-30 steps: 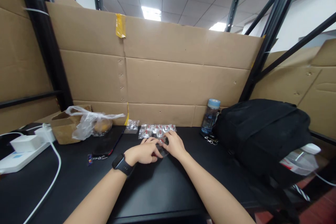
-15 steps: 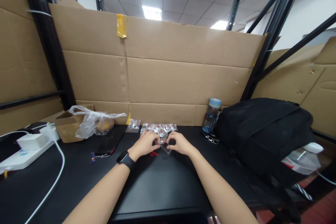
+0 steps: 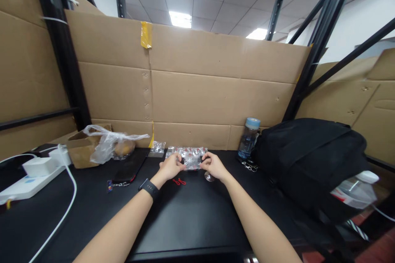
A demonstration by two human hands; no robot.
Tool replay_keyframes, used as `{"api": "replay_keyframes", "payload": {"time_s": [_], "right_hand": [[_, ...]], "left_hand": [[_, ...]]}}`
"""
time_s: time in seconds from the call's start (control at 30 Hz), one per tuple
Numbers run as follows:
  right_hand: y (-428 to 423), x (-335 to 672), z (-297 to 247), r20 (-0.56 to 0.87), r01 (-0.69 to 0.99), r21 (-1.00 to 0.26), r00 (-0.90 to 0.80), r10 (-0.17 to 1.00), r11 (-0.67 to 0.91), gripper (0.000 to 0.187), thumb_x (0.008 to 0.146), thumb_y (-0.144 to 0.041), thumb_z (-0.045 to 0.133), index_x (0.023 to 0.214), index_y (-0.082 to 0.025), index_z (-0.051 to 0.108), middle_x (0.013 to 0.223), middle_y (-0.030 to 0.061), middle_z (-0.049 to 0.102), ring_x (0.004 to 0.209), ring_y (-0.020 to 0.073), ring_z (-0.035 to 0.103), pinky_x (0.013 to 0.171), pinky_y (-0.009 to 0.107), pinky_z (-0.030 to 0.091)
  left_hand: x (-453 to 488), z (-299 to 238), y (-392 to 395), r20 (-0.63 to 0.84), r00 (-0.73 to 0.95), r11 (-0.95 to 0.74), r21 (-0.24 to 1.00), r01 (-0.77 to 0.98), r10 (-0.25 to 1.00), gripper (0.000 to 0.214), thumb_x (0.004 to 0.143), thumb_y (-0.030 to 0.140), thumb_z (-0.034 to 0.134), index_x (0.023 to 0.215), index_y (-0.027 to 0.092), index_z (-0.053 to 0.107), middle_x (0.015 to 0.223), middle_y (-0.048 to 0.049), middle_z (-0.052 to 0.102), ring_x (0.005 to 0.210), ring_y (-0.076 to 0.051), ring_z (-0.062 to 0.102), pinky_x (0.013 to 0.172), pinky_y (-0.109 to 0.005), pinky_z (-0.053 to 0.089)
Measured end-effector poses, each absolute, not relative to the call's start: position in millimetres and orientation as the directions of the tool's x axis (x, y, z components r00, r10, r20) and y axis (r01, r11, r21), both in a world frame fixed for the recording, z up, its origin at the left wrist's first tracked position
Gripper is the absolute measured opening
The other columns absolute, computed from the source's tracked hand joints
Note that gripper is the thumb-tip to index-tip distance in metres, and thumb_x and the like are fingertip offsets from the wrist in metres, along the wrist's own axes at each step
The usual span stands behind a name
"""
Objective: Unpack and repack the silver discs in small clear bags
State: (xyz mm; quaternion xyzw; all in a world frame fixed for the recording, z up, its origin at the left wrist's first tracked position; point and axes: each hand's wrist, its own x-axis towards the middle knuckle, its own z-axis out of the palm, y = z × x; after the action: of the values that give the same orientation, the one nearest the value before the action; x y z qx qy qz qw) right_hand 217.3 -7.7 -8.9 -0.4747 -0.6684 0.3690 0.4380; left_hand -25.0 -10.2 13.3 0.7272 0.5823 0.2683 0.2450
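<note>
Both my hands hold a small clear plastic bag (image 3: 193, 163) between them, lifted a little over the black table (image 3: 185, 218). My left hand (image 3: 170, 167), with a black watch on its wrist, pinches the bag's left edge. My right hand (image 3: 212, 165) pinches its right edge. Behind the bag lies a row of several small clear packets with red parts (image 3: 187, 152). A small red piece (image 3: 178, 181) lies on the table below my left hand. A small clear round piece (image 3: 209, 178) sits under my right hand.
A black backpack (image 3: 311, 160) fills the right side, with a blue-capped water bottle (image 3: 248, 138) and keys (image 3: 247, 167) beside it. At the left are a paper bag with clear plastic (image 3: 101, 144), a black phone (image 3: 128, 168), a white power strip (image 3: 24, 183) and cable. Cardboard walls (image 3: 191, 94) stand behind.
My hands moved apart and rose slightly, pulling the clear bag taut between them. The red piece and the clear round piece now lie uncovered on the table.
</note>
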Motion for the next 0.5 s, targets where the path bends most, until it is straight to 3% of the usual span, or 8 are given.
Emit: {"api": "replay_keyframes", "payload": {"time_s": [0.1, 0.2, 0.3, 0.4, 0.5], "right_hand": [[-13, 215, -7, 0.254, 0.437, -0.833, -0.245, 0.936, 0.340, 0.024, 0.072, -0.015, 0.068, 0.096, -0.018, 0.067, 0.064, -0.0027, 0.068, 0.054, 0.0124, 0.059, 0.056, 0.021, 0.043], [-18, 212, -3, 0.286, 0.618, -0.644, -0.352, 0.891, 0.451, 0.022, 0.076, -0.008, 0.060, 0.088, -0.018, 0.076, 0.066, -0.0012, 0.067, 0.058, 0.0118, 0.058, 0.062, 0.022, 0.043], [-20, 210, -2, 0.343, 0.697, -0.489, -0.400, 0.850, 0.525, 0.030, 0.071, -0.006, 0.065, 0.094, -0.021, 0.079, 0.082, 0.0017, 0.067, 0.072, 0.0137, 0.059, 0.073, 0.024, 0.046], [-17, 210, -5, 0.384, 0.713, -0.428, -0.413, 0.826, 0.555, 0.030, 0.068, -0.012, 0.077, 0.096, -0.022, 0.079, 0.097, 0.0048, 0.064, 0.089, 0.0186, 0.060, 0.087, 0.030, 0.047], [-13, 211, -7, 0.404, 0.711, -0.422, -0.408, 0.819, 0.562, 0.013, 0.078, -0.017, 0.075, 0.090, -0.022, 0.079, 0.098, 0.0061, 0.066, 0.097, 0.0212, 0.060, 0.094, 0.034, 0.046]], "left_hand": [[-22, 10, -13, 0.115, 0.220, -0.243, 0.622, 0.744, 0.969, 0.012, 0.079, 0.029, 0.069, 0.088, 0.024, 0.061, 0.085, 0.0049, 0.077, 0.090, -0.019, 0.070, 0.087, -0.033, 0.038], [-17, 9, -18, 0.127, 0.275, -0.296, 0.587, 0.753, 0.953, 0.011, 0.082, 0.024, 0.063, 0.090, 0.028, 0.070, 0.085, 0.0035, 0.077, 0.093, -0.019, 0.068, 0.093, -0.038, 0.035], [-13, 9, -23, 0.146, 0.293, -0.325, 0.530, 0.783, 0.945, 0.017, 0.084, 0.028, 0.061, 0.093, 0.032, 0.075, 0.087, 0.0003, 0.075, 0.099, -0.023, 0.065, 0.098, -0.044, 0.033], [-13, 7, -24, 0.220, 0.315, -0.381, 0.423, 0.822, 0.923, 0.018, 0.078, 0.041, 0.069, 0.091, 0.032, 0.077, 0.102, -0.0048, 0.071, 0.114, -0.032, 0.056, 0.098, -0.049, 0.033], [-15, 6, -24, 0.278, 0.362, -0.446, 0.361, 0.819, 0.890, 0.030, 0.067, 0.046, 0.079, 0.094, 0.032, 0.077, 0.114, -0.0061, 0.066, 0.122, -0.037, 0.048, 0.099, -0.052, 0.033]]}}
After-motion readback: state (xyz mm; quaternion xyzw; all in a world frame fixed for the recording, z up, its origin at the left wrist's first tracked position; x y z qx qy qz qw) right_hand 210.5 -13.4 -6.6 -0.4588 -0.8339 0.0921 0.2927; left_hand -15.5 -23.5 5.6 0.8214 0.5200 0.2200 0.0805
